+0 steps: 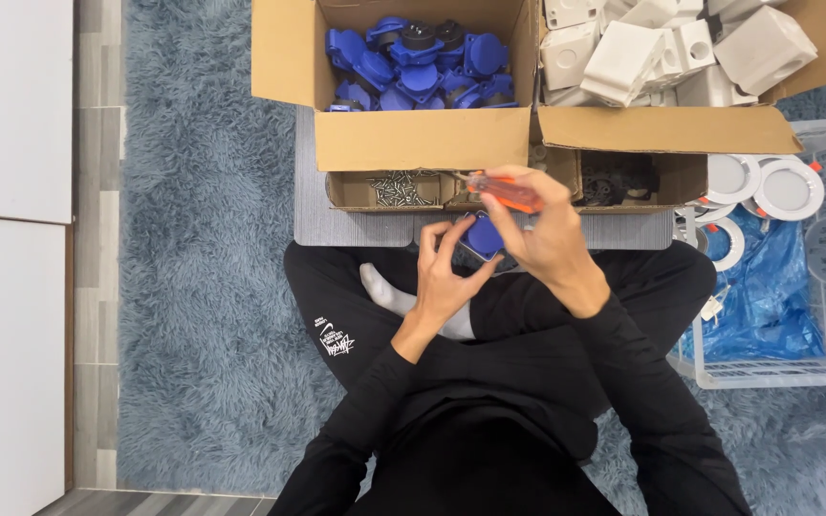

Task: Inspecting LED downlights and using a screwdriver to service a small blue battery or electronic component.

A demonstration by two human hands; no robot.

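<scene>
At twelve o'clock, a cardboard box (403,139) holds blue sockets (420,65); left hand (444,277) grips a blue socket part (482,236), right hand (547,234) clasps an orange screwdriver (504,191).

The left hand (444,277) cups a small blue part (481,236); the right hand (549,229) grips an orange screwdriver (504,191) above it. Behind sit cardboard boxes of blue parts (420,59), white boxes (662,48) and screws (399,189).

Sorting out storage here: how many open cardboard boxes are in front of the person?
4: blue-parts box top centre, white-housings box top right, small screw box below, dark-parts box beside it. Others may be hidden.
</scene>
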